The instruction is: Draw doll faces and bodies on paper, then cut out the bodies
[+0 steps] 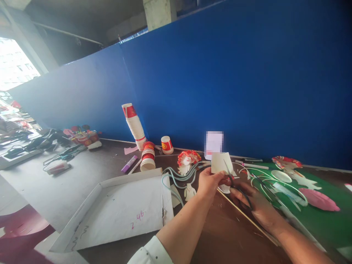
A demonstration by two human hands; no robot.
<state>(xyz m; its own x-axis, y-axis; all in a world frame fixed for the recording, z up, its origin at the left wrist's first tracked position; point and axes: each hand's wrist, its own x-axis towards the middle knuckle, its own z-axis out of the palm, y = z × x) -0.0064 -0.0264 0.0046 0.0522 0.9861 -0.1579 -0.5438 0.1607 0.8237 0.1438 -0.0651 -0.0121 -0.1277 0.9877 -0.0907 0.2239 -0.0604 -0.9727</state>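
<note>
In the head view, my left hand point(208, 180) pinches a piece of cream paper point(219, 162) by its lower edge and holds it upright. Black-handled scissors point(244, 194) sit in my right hand point(254, 201), with my fingers around the handles. One blade shows in front of the paper; I cannot tell whether it is cutting. Something red and white, like printed cup paper, shows just below the paper near the scissors. Close to my left wrist lies a white paper cut-out point(189, 192). A thin wooden stick point(247, 215) runs under my right hand.
Left of my arms stands a shallow white box point(118, 212). Behind it are stacked paper cups point(135, 126), a single cup point(167, 145) and a purple marker point(129, 164). Pale cables point(178, 176) curl beside my left hand. A green mat point(327, 227) with a pink piece point(319, 200) lies right.
</note>
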